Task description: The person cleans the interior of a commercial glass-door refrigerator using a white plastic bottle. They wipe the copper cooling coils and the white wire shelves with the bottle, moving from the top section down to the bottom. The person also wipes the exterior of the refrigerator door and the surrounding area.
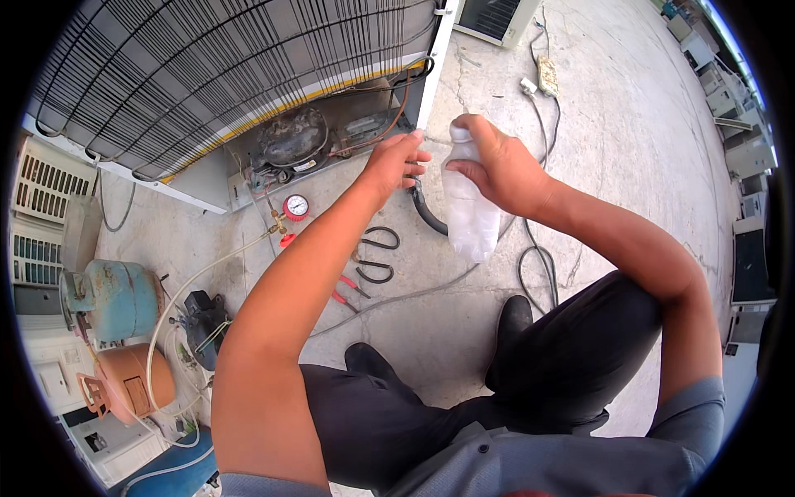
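Note:
My right hand is wrapped round the upper part of a translucent plastic bottle. The bottle slants with its base toward me. To its left, my left hand has its fingers apart and appears to hold nothing. Just below those fingers, a thick black hose curves behind the bottle; whether they touch it I cannot tell. Beyond my left hand sits a dark compressor in the base of a refrigerator, under its black wire condenser grid.
A red pressure gauge on a pale hose stands left of my forearm. Red-handled pliers and a bent black rod lie on the floor. At left are a teal gas cylinder and an orange one. A power strip lies far right.

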A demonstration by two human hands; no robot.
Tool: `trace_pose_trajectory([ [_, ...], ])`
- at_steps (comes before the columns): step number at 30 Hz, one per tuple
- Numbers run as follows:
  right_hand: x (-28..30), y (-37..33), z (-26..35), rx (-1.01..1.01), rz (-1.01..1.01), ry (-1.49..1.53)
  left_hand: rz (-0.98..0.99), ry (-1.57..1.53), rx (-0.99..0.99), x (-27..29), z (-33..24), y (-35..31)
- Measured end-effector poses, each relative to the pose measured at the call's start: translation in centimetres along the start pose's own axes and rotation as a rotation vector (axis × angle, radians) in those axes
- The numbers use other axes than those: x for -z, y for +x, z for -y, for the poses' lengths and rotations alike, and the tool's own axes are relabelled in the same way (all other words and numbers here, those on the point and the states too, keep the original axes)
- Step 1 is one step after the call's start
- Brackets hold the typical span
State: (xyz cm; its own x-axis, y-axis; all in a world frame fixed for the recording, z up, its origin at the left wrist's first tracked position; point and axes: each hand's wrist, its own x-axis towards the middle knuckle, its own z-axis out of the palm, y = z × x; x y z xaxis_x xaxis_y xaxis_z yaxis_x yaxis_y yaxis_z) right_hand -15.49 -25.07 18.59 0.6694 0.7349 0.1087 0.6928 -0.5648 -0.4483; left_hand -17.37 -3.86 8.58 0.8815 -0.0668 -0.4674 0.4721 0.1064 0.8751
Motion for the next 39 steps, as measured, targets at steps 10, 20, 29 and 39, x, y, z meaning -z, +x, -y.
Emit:
trace_pose_trajectory([
  [10, -3.2, 0.6, -2.1, -0.073, -0.140, 0.150, 0.211, -0.232, -0.146, -4.5, 0.1, -1.8],
  [20, -8.1, 2.2, -4.6, -0.379, -0.205, 0.367, -0.084, -0.145, -0.366, -4.1, 0.9, 0.6],
  [29, -9.0, 1.0, -8.3, -0.544, -0.032, 0.878, -0.118, -0.194, -0.366, -5.8, -0.8, 3.7],
  [39, -9.8, 3.3, -10.1, -0.490, -0.245, 0.686, -0.101, -0.266, -0.381, -5.6, -2.2, 7.0],
])
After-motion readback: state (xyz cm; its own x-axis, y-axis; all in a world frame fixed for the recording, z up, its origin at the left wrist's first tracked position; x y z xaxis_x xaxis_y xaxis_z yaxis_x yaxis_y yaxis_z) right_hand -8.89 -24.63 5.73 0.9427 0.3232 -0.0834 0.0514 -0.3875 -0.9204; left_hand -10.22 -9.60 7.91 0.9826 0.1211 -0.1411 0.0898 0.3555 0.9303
